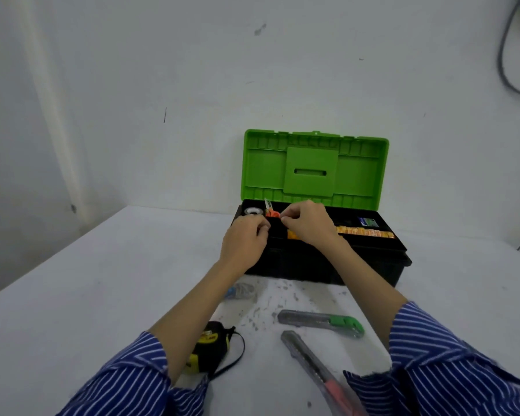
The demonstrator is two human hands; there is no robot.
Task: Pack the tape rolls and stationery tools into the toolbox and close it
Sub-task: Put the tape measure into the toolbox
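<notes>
hands [246, 235] [308, 222] hover over the open toolbox [327, 265], fingers pinching something small to tuck into its tray; what, i cannot tell.

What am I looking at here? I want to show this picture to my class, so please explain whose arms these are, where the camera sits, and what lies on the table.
There is no machine: a person in a striped blue shirt wears a camera on the head, so you look down along their own arms. Both hands work over an open toolbox with a black body and a raised green lid. The left hand and right hand have curled fingers; whether either has a grip on something is too small to tell. Inside lie a clear tape roll and orange-handled scissors. Still on the white table: a black-and-yellow tape measure, a green-tipped utility knife and a red-tipped utility knife.
</notes>
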